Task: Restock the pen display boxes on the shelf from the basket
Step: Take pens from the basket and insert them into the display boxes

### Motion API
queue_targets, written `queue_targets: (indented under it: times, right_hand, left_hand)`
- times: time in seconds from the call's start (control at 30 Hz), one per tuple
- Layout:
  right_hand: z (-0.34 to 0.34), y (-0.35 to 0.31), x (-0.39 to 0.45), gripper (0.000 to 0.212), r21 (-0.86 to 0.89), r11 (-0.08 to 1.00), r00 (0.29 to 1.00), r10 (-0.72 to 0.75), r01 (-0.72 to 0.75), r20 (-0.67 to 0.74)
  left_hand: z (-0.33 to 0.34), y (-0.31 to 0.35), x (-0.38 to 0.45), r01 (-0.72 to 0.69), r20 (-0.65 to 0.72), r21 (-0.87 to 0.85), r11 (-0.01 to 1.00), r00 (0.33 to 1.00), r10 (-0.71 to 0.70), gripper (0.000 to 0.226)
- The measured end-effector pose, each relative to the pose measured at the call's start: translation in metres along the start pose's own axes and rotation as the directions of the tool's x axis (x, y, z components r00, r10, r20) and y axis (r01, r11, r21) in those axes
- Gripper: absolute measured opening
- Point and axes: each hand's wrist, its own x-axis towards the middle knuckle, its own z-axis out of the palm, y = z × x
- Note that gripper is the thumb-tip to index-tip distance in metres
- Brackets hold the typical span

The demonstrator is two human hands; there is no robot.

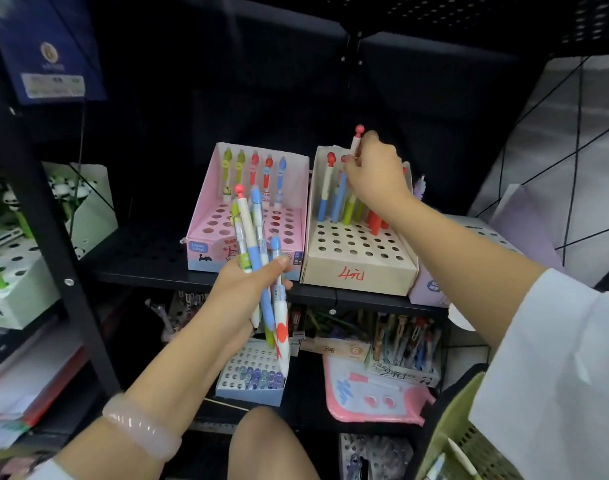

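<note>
Two display boxes (358, 251), tan one marked red "4元"

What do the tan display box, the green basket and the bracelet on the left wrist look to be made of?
Tan display box: apparently matte cardboard, with folded flaps, punched holes and a handwritten red price. Green basket: likely moulded plastic, given its perforated lattice wall. Bracelet: pale pink, glossy, translucent, possibly stone, glass or resin.

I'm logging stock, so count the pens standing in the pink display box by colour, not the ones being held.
Standing in the pink display box:
Green pens: 2
Red pens: 2
Blue pens: 1
Total: 5
</note>
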Motion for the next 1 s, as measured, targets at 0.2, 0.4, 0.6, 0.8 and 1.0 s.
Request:
queue_targets:
  times: [0.2, 0.4, 0.6, 0.8, 1.0]
  right_hand:
    - [0.011, 0.000, -0.006, 0.035, -0.240, 0.965, 0.941, 0.178, -0.109, 0.287]
    - [0.010, -0.014, -0.047, 0.028, 0.128, 0.991, 0.949, -0.009, -0.033, 0.315]
    - [-0.005, -0.038, -0.089, 0.028, 0.524, 0.813, 0.697, -0.222, -0.254, 0.682]
    - [-0.009, -0.036, -0.090, 0.020, 0.625, 0.690, 0.816, -0.087, -0.365, 0.572]
    - [-0.010, -0.031, -0.081, 0.022, 0.606, 0.708, 0.900, 0.101, -0.364, 0.423]
  left_hand:
    - [0.000, 0.000, -0.002, 0.002, 0.015, -0.045, 0.999, 1.000, -0.001, 0.007]
    - [-0.003, 0.002, -0.004, -0.022, 0.023, -0.070, 0.997, 0.999, 0.024, 0.005]
    - [0.011, 0.003, -0.005, -0.033, -0.019, -0.081, 0.996, 0.999, 0.032, 0.010]
    - [0.016, 0.001, -0.007, -0.010, -0.007, -0.038, 0.999, 1.000, 0.010, 0.011]
    - [0.016, 0.000, -0.012, -0.028, 0.091, 0.051, 0.998, 0.996, 0.024, 0.018]
